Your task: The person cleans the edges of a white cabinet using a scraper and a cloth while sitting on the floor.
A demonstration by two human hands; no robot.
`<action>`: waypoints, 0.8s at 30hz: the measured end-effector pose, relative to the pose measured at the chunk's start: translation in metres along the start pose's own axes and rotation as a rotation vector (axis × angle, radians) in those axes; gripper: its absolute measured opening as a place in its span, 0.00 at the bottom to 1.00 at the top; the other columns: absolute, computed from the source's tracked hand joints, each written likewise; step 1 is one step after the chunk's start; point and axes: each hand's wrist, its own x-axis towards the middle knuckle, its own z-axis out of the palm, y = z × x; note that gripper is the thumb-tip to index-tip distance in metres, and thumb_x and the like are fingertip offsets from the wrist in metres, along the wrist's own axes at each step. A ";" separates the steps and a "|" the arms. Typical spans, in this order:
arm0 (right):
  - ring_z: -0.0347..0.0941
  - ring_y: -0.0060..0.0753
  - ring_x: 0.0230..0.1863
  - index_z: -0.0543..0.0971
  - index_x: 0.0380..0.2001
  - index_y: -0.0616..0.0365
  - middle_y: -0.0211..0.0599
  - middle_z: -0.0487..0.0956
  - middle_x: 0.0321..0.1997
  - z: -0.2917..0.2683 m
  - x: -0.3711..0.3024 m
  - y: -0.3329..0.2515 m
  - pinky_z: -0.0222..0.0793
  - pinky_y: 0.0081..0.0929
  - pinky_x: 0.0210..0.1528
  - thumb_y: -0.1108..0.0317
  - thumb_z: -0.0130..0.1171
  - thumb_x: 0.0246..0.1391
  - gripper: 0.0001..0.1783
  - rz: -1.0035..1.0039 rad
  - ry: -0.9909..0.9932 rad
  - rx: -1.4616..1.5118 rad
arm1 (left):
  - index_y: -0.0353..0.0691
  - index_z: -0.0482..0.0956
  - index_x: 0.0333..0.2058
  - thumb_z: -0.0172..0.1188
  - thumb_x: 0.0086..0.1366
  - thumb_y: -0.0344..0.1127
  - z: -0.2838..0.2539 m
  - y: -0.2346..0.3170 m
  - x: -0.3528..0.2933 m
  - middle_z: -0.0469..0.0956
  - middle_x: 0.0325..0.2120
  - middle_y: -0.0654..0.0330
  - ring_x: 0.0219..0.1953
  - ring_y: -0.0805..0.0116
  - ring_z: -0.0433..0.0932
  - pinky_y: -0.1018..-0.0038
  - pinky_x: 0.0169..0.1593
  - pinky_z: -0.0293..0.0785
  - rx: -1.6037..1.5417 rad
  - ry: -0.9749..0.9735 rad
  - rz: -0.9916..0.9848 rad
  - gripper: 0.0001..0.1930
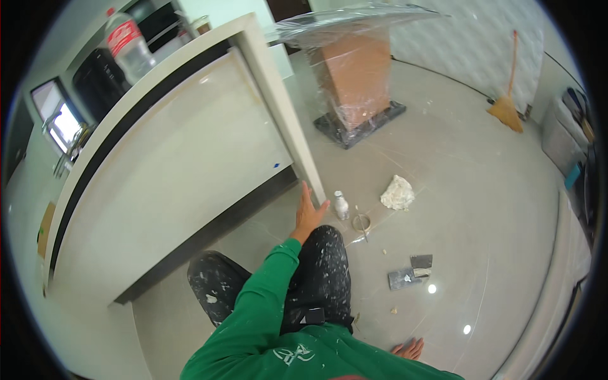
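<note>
My left hand (308,214) is raised at the lower end of the white counter's side panel (278,101). Its fingers stretch upward with the thumb apart, against or very close to the panel edge; nothing is in it. My right hand (410,349) rests on the floor at the lower right, fingers extended, partly hidden by my green top. Just right of the panel foot stand a small bottle with a white cap (341,206) and a roll of tape (361,223), a thin stick lying across it. Farther right lies a crumpled off-white lump (398,193). Two flat grey plates (405,278), smeared with white paste, lie nearer me.
A plastic bottle with a red cap (128,44) stands on the counter top. Beyond the counter is a plastic-wrapped pedestal (358,76). A broom (506,111) leans at the far wall, near a grey bin (563,136). Small crumbs dot the glossy tiled floor (481,209).
</note>
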 end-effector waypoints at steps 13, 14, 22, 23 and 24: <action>0.61 0.57 0.69 0.72 0.58 0.63 0.53 0.67 0.68 0.147 0.075 0.027 0.56 0.52 0.69 0.60 0.52 0.62 0.25 -0.393 -0.026 0.329 | 0.43 0.46 0.74 0.67 0.63 0.47 -0.139 -0.122 -0.091 0.68 0.62 0.37 0.62 0.38 0.70 0.55 0.62 0.70 0.503 -0.179 -0.087 0.49; 0.62 0.57 0.69 0.72 0.58 0.63 0.53 0.68 0.68 0.148 0.078 0.013 0.56 0.52 0.69 0.60 0.52 0.62 0.25 -0.397 -0.054 0.361 | 0.43 0.45 0.74 0.67 0.62 0.48 -0.157 -0.150 -0.120 0.65 0.64 0.34 0.65 0.37 0.67 0.54 0.64 0.68 0.539 -0.227 -0.247 0.51; 0.64 0.56 0.67 0.74 0.56 0.64 0.52 0.70 0.66 0.203 0.159 -0.065 0.59 0.50 0.68 0.60 0.53 0.65 0.22 -0.501 0.102 0.480 | 0.27 0.58 0.68 0.65 0.61 0.59 -0.152 -0.283 -0.237 0.66 0.64 0.33 0.63 0.38 0.69 0.58 0.65 0.67 0.413 -0.490 -0.439 0.49; 0.64 0.56 0.67 0.74 0.56 0.64 0.52 0.70 0.65 0.209 0.195 -0.065 0.59 0.50 0.68 0.60 0.53 0.65 0.22 -0.498 0.182 0.475 | 0.27 0.59 0.67 0.66 0.61 0.59 -0.122 -0.265 -0.212 0.68 0.62 0.34 0.63 0.39 0.70 0.58 0.65 0.68 0.352 -0.527 -0.471 0.48; 0.64 0.56 0.67 0.75 0.56 0.64 0.52 0.70 0.65 0.195 0.240 -0.060 0.59 0.49 0.67 0.60 0.54 0.66 0.22 -0.498 0.249 0.424 | 0.27 0.61 0.66 0.66 0.60 0.59 -0.054 -0.237 -0.202 0.70 0.61 0.35 0.62 0.40 0.70 0.58 0.64 0.68 0.255 -0.600 -0.505 0.48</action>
